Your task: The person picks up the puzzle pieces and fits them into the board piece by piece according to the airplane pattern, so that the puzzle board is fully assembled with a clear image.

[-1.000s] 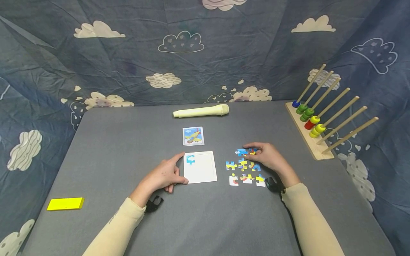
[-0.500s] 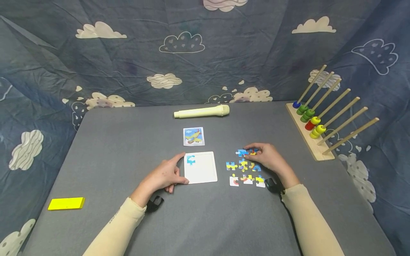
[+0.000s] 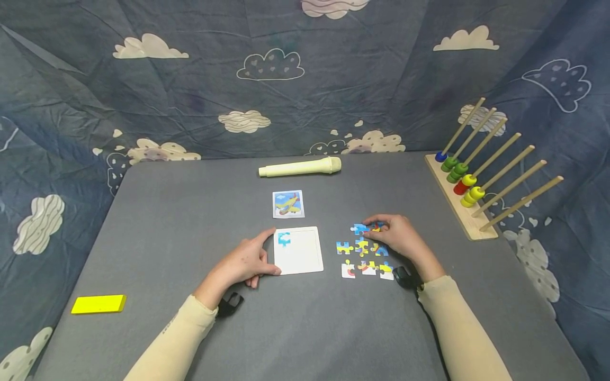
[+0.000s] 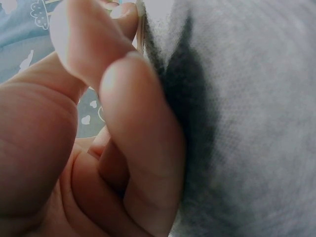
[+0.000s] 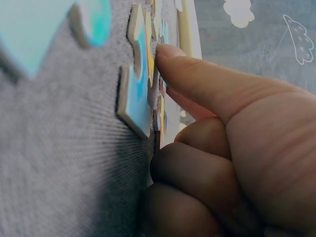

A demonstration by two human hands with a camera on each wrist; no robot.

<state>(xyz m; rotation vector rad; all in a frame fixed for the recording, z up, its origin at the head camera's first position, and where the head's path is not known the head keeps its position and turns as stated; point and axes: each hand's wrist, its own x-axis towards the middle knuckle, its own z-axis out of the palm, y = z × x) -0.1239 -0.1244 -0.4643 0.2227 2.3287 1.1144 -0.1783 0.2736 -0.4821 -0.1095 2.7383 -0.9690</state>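
Note:
A white square puzzle board [image 3: 300, 259] lies on the table, one blue piece [image 3: 284, 238] set in its upper left. My left hand [image 3: 245, 260] holds the board's left side, index finger at the top corner and thumb at the bottom corner. To the board's right, several jigsaw pieces lie in three rows. My right hand [image 3: 402, 237] is over the top row, its index finger and thumb on either side of a blue puzzle piece [image 3: 359, 229]. The piece right of it is partly hidden under the hand. In the right wrist view, the thumb [image 5: 192, 74] reaches down to the pieces.
An airplane picture card [image 3: 288, 204] lies beyond the board, with a pale yellow toy microphone [image 3: 300, 167] behind it. At the right stands a wooden peg rack [image 3: 462, 206] with coloured beads. A yellow block [image 3: 98, 304] lies at the left. A cloud-print cloth hangs behind the table.

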